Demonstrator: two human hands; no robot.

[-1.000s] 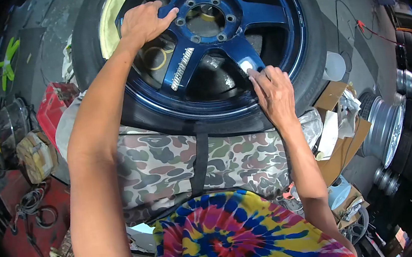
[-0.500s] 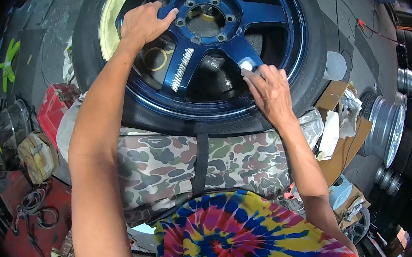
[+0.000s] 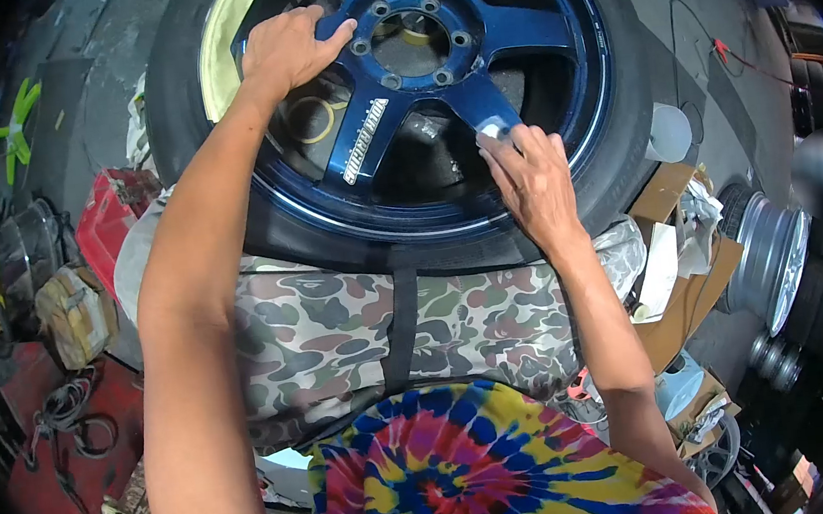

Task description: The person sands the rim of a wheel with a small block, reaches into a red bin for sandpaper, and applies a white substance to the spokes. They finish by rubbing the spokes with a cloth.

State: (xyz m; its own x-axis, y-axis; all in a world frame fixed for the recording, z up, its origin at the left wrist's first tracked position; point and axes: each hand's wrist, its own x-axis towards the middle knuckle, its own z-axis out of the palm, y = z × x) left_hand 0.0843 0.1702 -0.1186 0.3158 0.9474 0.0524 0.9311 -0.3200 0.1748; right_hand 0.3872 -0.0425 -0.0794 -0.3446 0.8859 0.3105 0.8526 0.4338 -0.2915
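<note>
A blue six-spoke wheel rim [image 3: 470, 100] with a black tire [image 3: 621, 150] around it lies before me. White lettering [image 3: 366, 141] runs along its lower left spoke. My left hand [image 3: 292, 51] rests on the upper left spoke, thumb apart and stretched toward the hub, holding nothing. Bent fingers of my right hand [image 3: 536, 184] press together on the lower right spoke, at a small whitish patch [image 3: 492, 128]. Whatever those fingers hold, if anything, is hidden. Yellowish masking tape [image 3: 219, 66] covers the rim's left edge.
A camouflage cloth [image 3: 329, 326] lies across my lap. Left are a red box [image 3: 111, 213] and a taped package [image 3: 76, 312]. At right stand a white cup [image 3: 669, 132], a cardboard box [image 3: 666, 195] and a silver rim [image 3: 767, 255]. A tape ring [image 3: 310, 119] shows through the spokes.
My right hand has shifted slightly up and left along the spoke. My left hand stays in place. A blurred greyish shape has appeared at the far right.
</note>
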